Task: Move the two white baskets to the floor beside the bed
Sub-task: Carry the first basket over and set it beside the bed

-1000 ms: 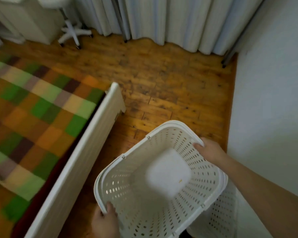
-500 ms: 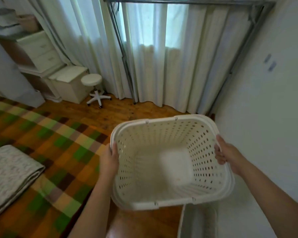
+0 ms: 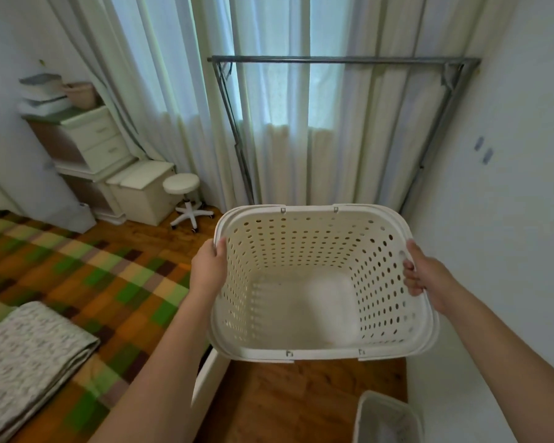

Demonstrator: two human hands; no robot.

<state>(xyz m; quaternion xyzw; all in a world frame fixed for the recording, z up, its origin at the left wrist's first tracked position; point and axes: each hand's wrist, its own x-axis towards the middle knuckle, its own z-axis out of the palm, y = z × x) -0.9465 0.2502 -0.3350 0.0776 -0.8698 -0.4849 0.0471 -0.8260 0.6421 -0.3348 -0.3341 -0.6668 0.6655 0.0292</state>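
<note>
A white perforated plastic basket (image 3: pixel 323 282), empty, is held in the air above the strip of wooden floor (image 3: pixel 301 401) between the bed with the green-and-orange checked cover (image 3: pixel 87 282) and the white wall (image 3: pixel 509 219). The left hand (image 3: pixel 208 270) is closed over the basket's left rim; the right hand (image 3: pixel 424 276) is closed over the right rim, fingers curled through the handle slot. A second white perforated basket (image 3: pixel 387 417) stands on the floor below, beside the wall, partly cut off by the picture's lower edge. A folded grey patterned blanket (image 3: pixel 26 356) lies on the bed.
</note>
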